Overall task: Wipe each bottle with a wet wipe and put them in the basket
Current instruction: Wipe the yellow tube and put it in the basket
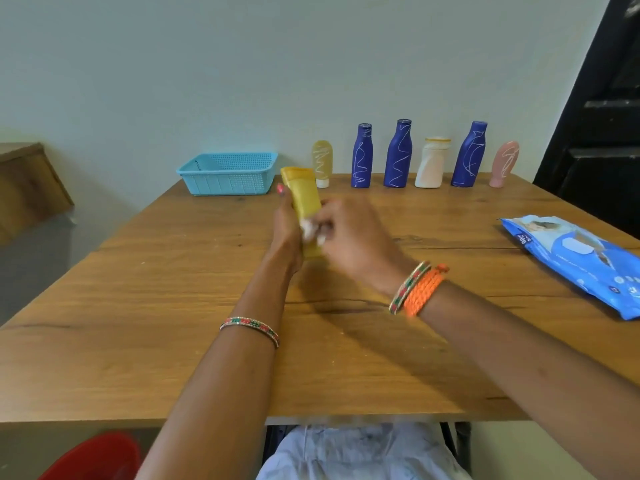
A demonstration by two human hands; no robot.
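Here, yellow tube [304, 199] upright, slightly tilted

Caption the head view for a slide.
Left hand holds a yellow tube while right hand wipes it; blue basket waits.

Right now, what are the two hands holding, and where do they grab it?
The left hand grips the yellow tube around its lower half. The right hand pinches a white wet wipe against the tube's lower part.
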